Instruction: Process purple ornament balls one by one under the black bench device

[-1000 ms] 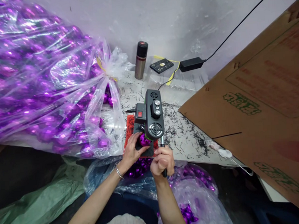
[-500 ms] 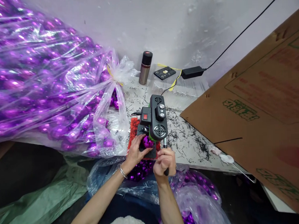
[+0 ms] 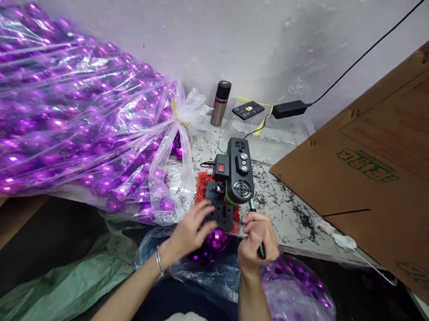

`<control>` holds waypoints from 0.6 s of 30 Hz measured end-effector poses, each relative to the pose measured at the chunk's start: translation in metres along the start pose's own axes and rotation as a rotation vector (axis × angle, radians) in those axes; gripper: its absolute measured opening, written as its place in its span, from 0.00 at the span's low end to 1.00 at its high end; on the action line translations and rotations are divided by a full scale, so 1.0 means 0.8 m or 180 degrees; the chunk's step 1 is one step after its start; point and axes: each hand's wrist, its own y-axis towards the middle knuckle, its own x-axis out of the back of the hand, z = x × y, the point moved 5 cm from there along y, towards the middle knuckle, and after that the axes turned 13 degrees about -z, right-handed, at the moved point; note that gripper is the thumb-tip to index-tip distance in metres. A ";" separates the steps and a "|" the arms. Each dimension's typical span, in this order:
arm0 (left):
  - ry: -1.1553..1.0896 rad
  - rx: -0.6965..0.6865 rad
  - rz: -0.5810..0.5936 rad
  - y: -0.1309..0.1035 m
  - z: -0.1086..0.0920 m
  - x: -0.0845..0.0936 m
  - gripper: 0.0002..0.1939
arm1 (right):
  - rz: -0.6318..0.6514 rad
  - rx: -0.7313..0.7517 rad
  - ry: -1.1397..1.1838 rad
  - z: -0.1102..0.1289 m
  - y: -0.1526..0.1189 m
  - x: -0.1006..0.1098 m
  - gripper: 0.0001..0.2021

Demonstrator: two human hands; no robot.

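Note:
My right hand point(image 3: 257, 239) is wrapped round the black-handled lever point(image 3: 261, 251) of a small black tabletop machine point(image 3: 238, 171), which has round vents, knobs and a red switch. My left hand point(image 3: 192, 228) holds nothing; its fingers are apart beside the machine's black base plate point(image 3: 220, 209). Just below those fingers is a shiny purple faceted ball ornament point(image 3: 217, 239), over the table's front edge. More purple balls point(image 3: 204, 257) lie beneath it in a clear plastic bag point(image 3: 161, 244). The machine stands on a red mat point(image 3: 201, 185).
A tied clear bag of purple balls point(image 3: 76, 124) fills the left. Behind the machine are a steel flask point(image 3: 220, 103), a dark phone-like slab point(image 3: 248, 110) and a black power adapter point(image 3: 290, 109). A cardboard box point(image 3: 381, 180) stands right. Black scraps point(image 3: 306, 220) litter the table.
My left hand has let go of the purple ball and drawn back leftward. The ball has moved from the base plate down past the table's edge. My right hand stays on the lever.

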 end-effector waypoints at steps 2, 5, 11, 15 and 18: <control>0.0398 0.0387 -0.0410 0.063 0.043 0.022 0.21 | -0.0008 0.0004 -0.0007 -0.002 -0.005 0.001 0.19; 0.1124 0.1215 -0.0595 0.164 0.120 0.039 0.26 | 0.0001 0.0039 -0.0041 -0.003 -0.007 0.000 0.19; 0.1610 0.1905 0.0518 0.234 0.179 0.021 0.26 | 0.0037 0.0068 -0.0057 -0.005 -0.010 0.000 0.19; 0.1098 0.2356 0.0066 0.222 0.174 0.033 0.32 | 0.0044 0.0082 -0.0033 -0.006 -0.011 0.000 0.20; -0.0161 0.2869 -0.0834 0.204 0.165 0.060 0.29 | -0.0001 0.0095 -0.0022 -0.005 -0.010 0.000 0.20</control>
